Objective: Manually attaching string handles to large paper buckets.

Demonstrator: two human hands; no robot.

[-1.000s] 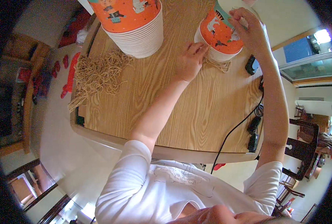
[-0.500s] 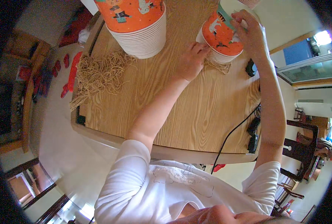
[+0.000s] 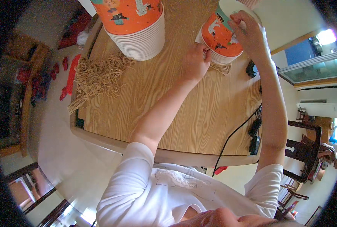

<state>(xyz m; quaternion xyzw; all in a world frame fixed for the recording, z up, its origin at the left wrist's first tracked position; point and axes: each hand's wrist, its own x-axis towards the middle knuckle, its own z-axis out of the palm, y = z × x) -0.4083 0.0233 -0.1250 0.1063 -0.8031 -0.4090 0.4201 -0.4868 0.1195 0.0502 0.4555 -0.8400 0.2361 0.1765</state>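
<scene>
Near the wooden table's (image 3: 198, 113) far edge, the right hand (image 3: 251, 32) is gripping a paper cup stack (image 3: 221, 39) steady while the left hand (image 3: 194, 62) is pinching a rubber band (image 3: 207, 51) at its base.

Tabletop (image 3: 198, 125) was light wood, strong grain, rounded pale edge. Floor (image 3: 51, 151) was pale, glossy, tiled. Dark wooden chair (image 3: 304, 151) stood right of tabletop, more chair frames below it near picture's rim. Window (image 3: 312, 60) at upper right showed blue, bright daylight spot above it. Pale wall (image 3: 289, 26) beside window. Black cable (image 3: 232, 136) ran off tabletop's right edge to black adapter (image 3: 254, 143). Wooden furniture (image 3: 24, 94) at far left, dim. Red items (image 3: 68, 79) lay on floor left of tabletop.
</scene>
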